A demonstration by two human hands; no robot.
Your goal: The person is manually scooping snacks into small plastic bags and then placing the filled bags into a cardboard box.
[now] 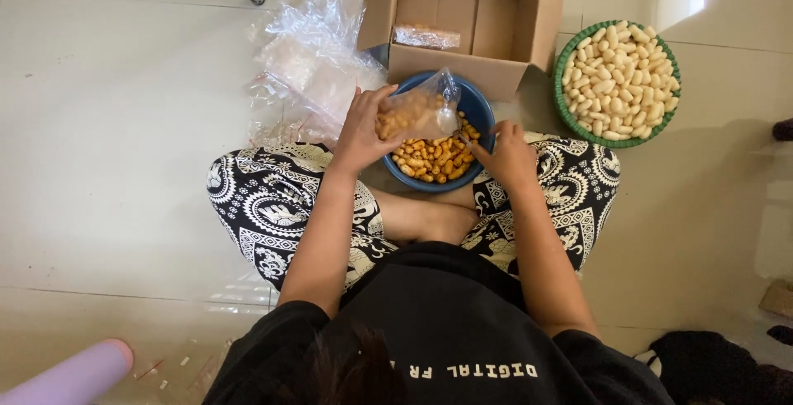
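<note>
I sit cross-legged on a tiled floor with a blue bowl (481,111) of orange-brown snack pieces between my knees. My left hand (363,131) holds a small clear plastic bag (420,110), partly filled with the same snacks, over the bowl's left side. My right hand (505,155) rests at the bowl's right rim, fingers closed on what looks like a small spoon or scoop (472,137) reaching into the snacks; the tool is mostly hidden.
An open cardboard box (462,16) with one filled bag inside stands behind the bowl. A green basket (563,83) of pale white snack pieces sits at right. Loose clear plastic bags (310,58) lie at left. A pink roll (74,376) lies at bottom left.
</note>
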